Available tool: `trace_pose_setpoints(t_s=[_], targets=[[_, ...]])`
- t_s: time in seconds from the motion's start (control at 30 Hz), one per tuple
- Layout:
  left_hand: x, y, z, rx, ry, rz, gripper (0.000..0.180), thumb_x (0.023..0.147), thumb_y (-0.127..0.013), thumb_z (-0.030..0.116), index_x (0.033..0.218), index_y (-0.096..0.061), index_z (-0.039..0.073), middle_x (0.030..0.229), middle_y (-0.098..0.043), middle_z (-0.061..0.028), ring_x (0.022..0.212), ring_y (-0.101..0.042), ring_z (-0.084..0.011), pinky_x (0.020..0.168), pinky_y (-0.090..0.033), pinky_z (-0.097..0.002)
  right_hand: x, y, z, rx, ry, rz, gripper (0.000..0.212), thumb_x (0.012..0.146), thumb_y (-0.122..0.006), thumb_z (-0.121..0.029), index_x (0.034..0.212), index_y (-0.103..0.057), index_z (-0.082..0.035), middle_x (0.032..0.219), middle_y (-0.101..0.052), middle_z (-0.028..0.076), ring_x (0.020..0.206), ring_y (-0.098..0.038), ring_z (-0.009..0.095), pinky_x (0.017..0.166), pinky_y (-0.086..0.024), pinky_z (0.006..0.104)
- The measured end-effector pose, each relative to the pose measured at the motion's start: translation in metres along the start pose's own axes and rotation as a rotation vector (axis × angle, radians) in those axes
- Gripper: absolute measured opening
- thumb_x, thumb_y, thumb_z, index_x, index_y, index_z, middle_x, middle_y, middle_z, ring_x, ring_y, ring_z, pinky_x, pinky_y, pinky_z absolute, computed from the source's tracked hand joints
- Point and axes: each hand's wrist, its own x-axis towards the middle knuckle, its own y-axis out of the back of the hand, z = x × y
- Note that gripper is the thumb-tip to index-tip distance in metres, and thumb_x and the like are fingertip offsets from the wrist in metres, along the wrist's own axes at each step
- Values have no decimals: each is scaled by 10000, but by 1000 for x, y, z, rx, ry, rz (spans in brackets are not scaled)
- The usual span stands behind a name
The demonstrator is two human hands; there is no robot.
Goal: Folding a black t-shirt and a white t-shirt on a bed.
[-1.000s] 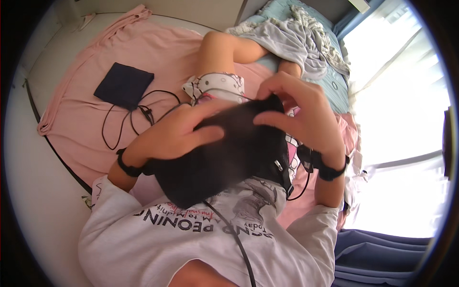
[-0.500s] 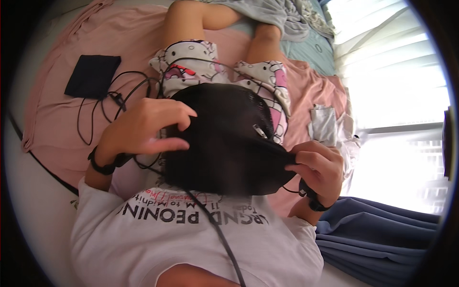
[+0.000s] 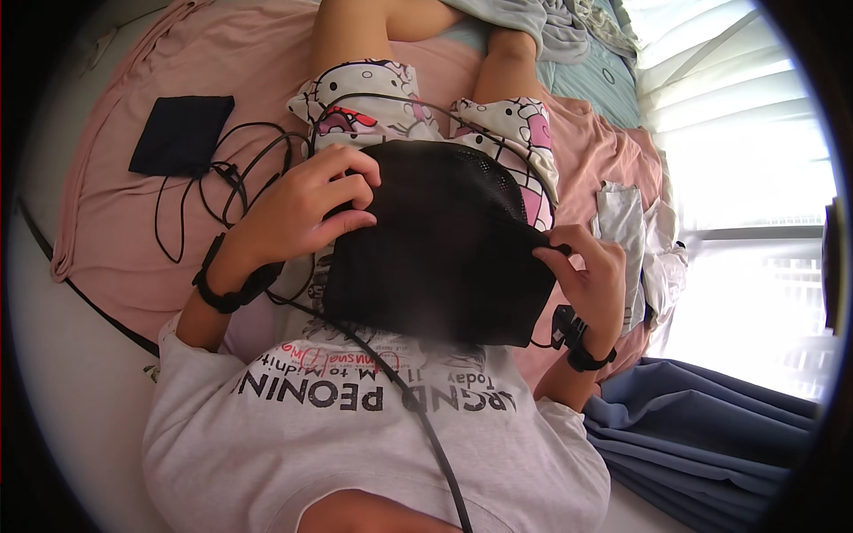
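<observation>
A black fabric item (image 3: pixel 435 249) with a mesh panel along its far right edge is spread over my lap. Its exact kind is unclear; it looks like a soft bag. My left hand (image 3: pixel 322 200) is closed on its left edge, fingers curled over the cloth and thumb nearer to me. Pinched between the thumb and fingers of my right hand (image 3: pixel 591 271) is its right corner. Both wrists carry black bands. Patterned white and pink shorts (image 3: pixel 364 93) show beyond the fabric.
A dark blue folded cloth (image 3: pixel 182 135) lies at left on the pink bedsheet (image 3: pixel 115 209), beside looped black cables (image 3: pixel 238 182). One cable (image 3: pixel 426 426) runs across my shirt. Pale crumpled cloths (image 3: pixel 620 235) lie at right, near a blue curtain (image 3: pixel 684 417) and a bright window.
My left hand has gone from spread fingers to closing on the fabric's left edge. My right hand has risen slightly, and the fabric lies flatter with its zip pull no longer showing.
</observation>
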Motion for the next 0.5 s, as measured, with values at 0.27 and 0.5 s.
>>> trace_pose_setpoints(t_s=[0.27,0.5], targets=[[8,-1,4,136,-109,28,289,813,-829,197,904,-593,57,963,-619,-72,925,-584,-291,835,-484,-375,3,-5,1,60,-23,-20,223,811,-820,-55,938,-640,-19,908,-713,116,757,-706,292,601,-535,331],[8,-4,3,61,208,-174,359,843,-827,322,910,-645,20,848,-573,-95,887,-587,-292,769,-487,-389,7,-2,1,56,45,-70,233,798,-806,-11,930,-615,-3,981,-709,122,853,-675,315,757,-531,366]])
